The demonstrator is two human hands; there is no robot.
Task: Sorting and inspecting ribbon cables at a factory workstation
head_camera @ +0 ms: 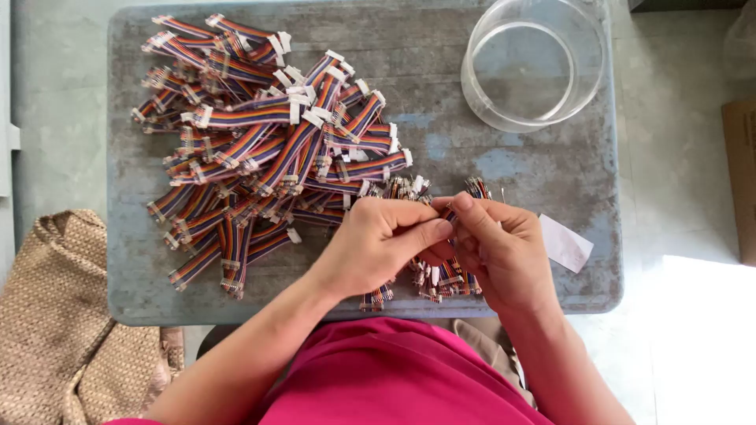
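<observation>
A big heap of short rainbow ribbon cables [260,142] with white end connectors covers the left half of a worn grey-blue table [472,126]. My left hand [376,244] and my right hand [494,248] meet near the table's front edge and pinch one ribbon cable [449,212] together between thumbs and fingers. A smaller bunch of cables [445,277] lies under and behind both hands, partly hidden by them. More cable ends [409,187] show just beyond the knuckles.
A clear round plastic bowl [535,67] stands at the table's far right corner. A white paper slip [565,244] lies right of my right hand. A woven tan bag [59,330] sits on the floor at left, a cardboard box [744,181] at right.
</observation>
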